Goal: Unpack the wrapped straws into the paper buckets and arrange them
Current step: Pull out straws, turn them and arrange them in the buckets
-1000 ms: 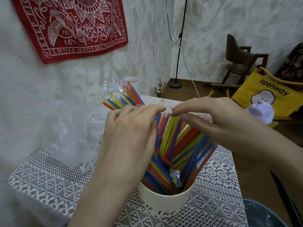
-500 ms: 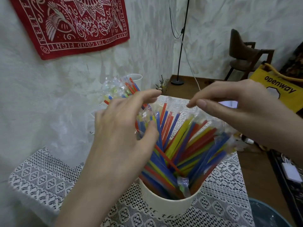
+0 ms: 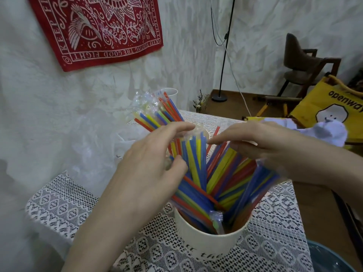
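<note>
A round cream paper bucket (image 3: 208, 244) stands on a white lace-covered table (image 3: 64, 205), near its front edge, holding a fanned bunch of plastic-wrapped red, blue, yellow and green straws (image 3: 214, 179). Above the bucket, the left hand (image 3: 151, 173) sits at the bunch's left side and the right hand (image 3: 263, 142) at its right, fingertips close together over the straw tops. Behind them, a second white paper bucket (image 3: 172, 95) holds another bunch of wrapped multicoloured straws (image 3: 157, 112), close to the wall. A red patterned cloth (image 3: 102, 30) hangs on that wall, upper left. Right of the table are a yellow printed bag (image 3: 332, 108) and, further back, a dark wooden chair (image 3: 302, 65).
</note>
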